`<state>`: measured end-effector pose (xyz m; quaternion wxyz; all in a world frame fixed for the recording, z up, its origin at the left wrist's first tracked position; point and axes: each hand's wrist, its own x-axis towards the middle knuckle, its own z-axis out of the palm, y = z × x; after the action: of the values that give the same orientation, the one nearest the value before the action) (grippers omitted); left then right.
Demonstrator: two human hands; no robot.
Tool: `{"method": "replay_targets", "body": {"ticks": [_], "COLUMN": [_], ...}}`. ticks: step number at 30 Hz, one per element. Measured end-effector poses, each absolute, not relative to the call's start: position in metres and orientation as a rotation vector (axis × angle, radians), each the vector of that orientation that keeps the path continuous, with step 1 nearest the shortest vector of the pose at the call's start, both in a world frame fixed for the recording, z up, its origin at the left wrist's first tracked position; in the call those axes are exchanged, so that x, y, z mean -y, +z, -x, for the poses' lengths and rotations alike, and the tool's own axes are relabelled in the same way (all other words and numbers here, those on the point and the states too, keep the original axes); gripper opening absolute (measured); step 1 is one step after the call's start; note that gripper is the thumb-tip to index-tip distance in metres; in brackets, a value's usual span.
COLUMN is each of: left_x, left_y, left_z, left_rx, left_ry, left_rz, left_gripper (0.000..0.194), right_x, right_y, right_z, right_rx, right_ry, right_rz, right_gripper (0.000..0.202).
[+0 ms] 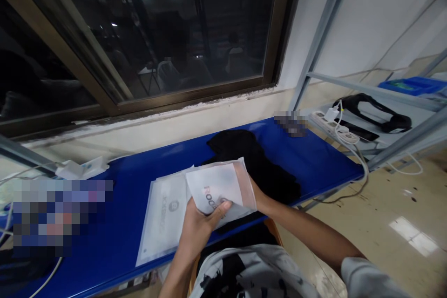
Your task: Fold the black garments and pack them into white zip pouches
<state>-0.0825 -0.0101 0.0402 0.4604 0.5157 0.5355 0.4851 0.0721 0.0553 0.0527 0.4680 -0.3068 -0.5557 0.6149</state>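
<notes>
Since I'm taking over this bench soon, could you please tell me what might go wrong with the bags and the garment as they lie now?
1. The translucent bag is pinched between left hand and right hand above the table; its slick film could slip free.
2. The stack of flat bags reaches close to the blue table's near edge and might slide off.
3. The black garment lies near the table's edge and may drop.
</notes>
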Motion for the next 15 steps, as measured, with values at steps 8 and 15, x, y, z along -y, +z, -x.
{"method": "replay_targets", "body": {"ticks": [8,15], "left_x": [0.004,0.001], "left_y": [0.042,0.045], "left_z": [0.098,0.099], "left_rx": [-1.184,-1.103], "left_ry": [1.497,1.72], "left_rz": [-0.657,-0.325], "left_gripper": [0.052,0.041], "right_x": [-0.056,-0.041], "right_y": [0.063,0.067], "right_z": [-0.092,-0.082], "right_rx": [1.613,1.505], "right_ry": [1.341,0.987], "right_rz": [0.728,0.593], "right_gripper": [0.047,0.05]}}
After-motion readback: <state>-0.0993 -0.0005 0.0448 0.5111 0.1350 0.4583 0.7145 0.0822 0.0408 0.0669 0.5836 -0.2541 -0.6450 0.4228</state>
